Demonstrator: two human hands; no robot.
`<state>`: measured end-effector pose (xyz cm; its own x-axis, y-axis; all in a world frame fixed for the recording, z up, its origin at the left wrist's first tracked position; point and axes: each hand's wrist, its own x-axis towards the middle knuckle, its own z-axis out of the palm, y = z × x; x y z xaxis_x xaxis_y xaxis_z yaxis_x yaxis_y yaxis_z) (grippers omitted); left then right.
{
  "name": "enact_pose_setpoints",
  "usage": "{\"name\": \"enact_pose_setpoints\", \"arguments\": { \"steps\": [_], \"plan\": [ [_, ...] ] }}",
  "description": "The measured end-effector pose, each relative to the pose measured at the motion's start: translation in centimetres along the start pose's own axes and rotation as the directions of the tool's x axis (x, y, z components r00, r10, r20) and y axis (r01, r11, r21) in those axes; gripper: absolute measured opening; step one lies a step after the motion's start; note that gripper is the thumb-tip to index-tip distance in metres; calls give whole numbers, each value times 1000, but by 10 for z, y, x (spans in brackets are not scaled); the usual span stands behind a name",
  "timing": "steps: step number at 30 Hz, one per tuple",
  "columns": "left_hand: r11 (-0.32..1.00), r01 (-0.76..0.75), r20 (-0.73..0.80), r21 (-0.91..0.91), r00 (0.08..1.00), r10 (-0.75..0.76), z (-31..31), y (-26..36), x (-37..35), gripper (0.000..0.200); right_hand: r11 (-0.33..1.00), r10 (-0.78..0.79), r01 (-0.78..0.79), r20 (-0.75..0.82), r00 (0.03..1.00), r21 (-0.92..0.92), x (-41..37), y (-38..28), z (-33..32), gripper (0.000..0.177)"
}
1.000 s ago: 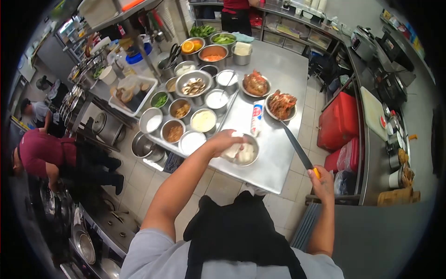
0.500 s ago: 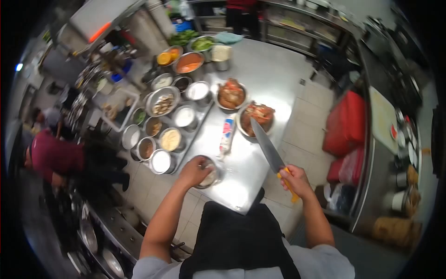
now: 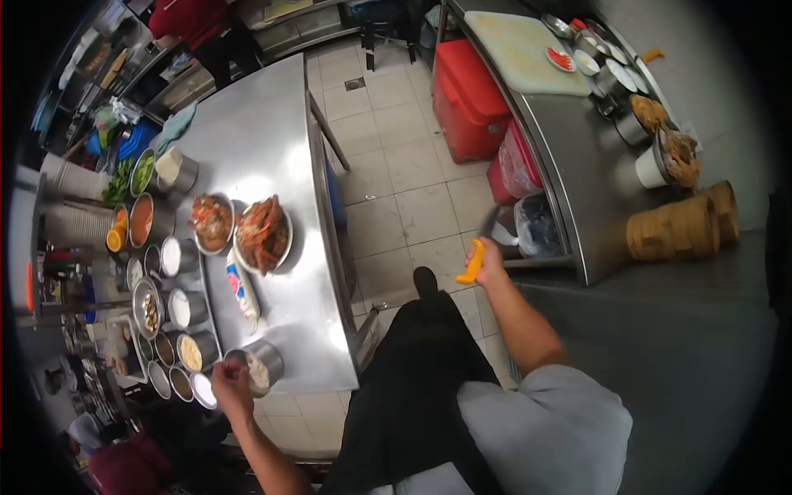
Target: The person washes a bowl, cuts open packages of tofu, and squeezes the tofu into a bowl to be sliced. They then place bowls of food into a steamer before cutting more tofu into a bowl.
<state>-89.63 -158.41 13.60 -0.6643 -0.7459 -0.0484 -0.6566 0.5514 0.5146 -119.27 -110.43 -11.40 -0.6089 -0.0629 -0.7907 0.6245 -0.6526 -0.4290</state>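
Note:
My right hand (image 3: 488,262) is closed round the yellow handle of a knife (image 3: 473,264), held out over the floor at the right of the steel table (image 3: 285,107); its blade is blurred against the background. At the table's near left corner, my left hand (image 3: 231,386) is at the rim of a metal container (image 3: 262,369) with pale contents. Its fingers are bent together, and whatever they hold is hidden. Beyond it lies a white tube-shaped package (image 3: 242,289) with a red and blue label. Two bowls of reddish-brown food (image 3: 263,235) stand farther along.
Several metal containers (image 3: 183,308) of ingredients line the table's left side. A side counter (image 3: 569,157) on the right carries a cutting board (image 3: 524,51) and bamboo steamers (image 3: 672,228). Red coolers (image 3: 470,99) stand beneath it. A person in red (image 3: 191,23) is at the far left.
The view has swung to the right, so the table now lies on the left. The knife has gone from over the table to over the floor. My left hand remains by the metal container.

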Motion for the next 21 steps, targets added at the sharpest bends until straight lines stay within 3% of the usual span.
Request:
{"name": "enact_pose_setpoints", "arguments": {
  "steps": [1, 2, 3, 4, 5, 6, 7, 8, 10, 11, 13, 15, 17, 19, 20, 21],
  "plan": [
    [998, 58, -18, 35, 998, -58, 0, -6, 2, 19, 998, -25, 24, 9, 1000, 63, 37, -8, -33, 21],
    [994, 89, -58, 59, 995, -85, 11, -4, 4, 19, 997, -73, 76, -110, 991, 27, 59, -23, -49, 20],
    [995, 98, -75, 36, 993, -95, 17, -12, 5, 19, 998, -42, 36, 149, 988, 43, 108, -33, -104, 22],
    [993, 119, -143, 16, 983, -116, 6, -9, 2, 19, 997, 51, -60, 197, 979, 43, 136, -45, -126, 27],
    [993, 90, -199, 79, 977, -73, 3, -5, -7, 21, 989, -7, -65, 479, 878, 135, 166, -57, -145, 30],
    [988, 62, -241, 142, 970, -26, 6, 16, -5, 22, 988, -1, 6, -30, 1000, 152, 170, -71, -121, 30],
    [967, 40, -300, 251, 953, 38, 9, 34, -2, 24, 961, -135, 25, 387, 912, 276, 208, -80, -163, 28],
    [933, 15, -314, 359, 944, 106, 12, 48, 2, 26, 938, -113, 65, 123, 986, 339, 253, -86, -183, 27],
    [944, 73, -338, 322, 940, 43, 18, 60, 12, 28, 932, -186, 120, 168, 968, 343, 261, -79, -181, 28],
    [942, 120, -323, 314, 946, -12, 20, 62, 14, 26, 940, -158, 117, 107, 982, 320, 239, -73, -161, 25],
    [935, 159, -312, 316, 949, -57, 23, 62, 23, 25, 988, -110, 105, 39, 993, 109, 221, -48, -162, 23],
    [925, 181, -259, 335, 961, -94, 27, 72, 24, 24, 997, 29, -29, -9, 1000, -69, 187, -18, -150, 22],
    [934, 180, -266, 307, 959, -98, 27, 87, 28, 23, 968, 240, -247, -146, 960, -33, 159, -23, -139, 21],
    [938, 168, -333, 303, 941, -61, 35, 85, 37, 15, 854, 110, -209, -228, 967, -476, 290, -10, -257, 27],
    [936, 136, -339, 326, 940, -18, 37, 92, 39, 11, 716, -190, -210, -476, 859, -665, 266, -20, -219, 34],
    [939, 121, -331, 323, 943, -7, 40, 98, 41, 11, 560, -458, -366, -646, 610, -743, 212, -39, -154, 44]
  ]
}}
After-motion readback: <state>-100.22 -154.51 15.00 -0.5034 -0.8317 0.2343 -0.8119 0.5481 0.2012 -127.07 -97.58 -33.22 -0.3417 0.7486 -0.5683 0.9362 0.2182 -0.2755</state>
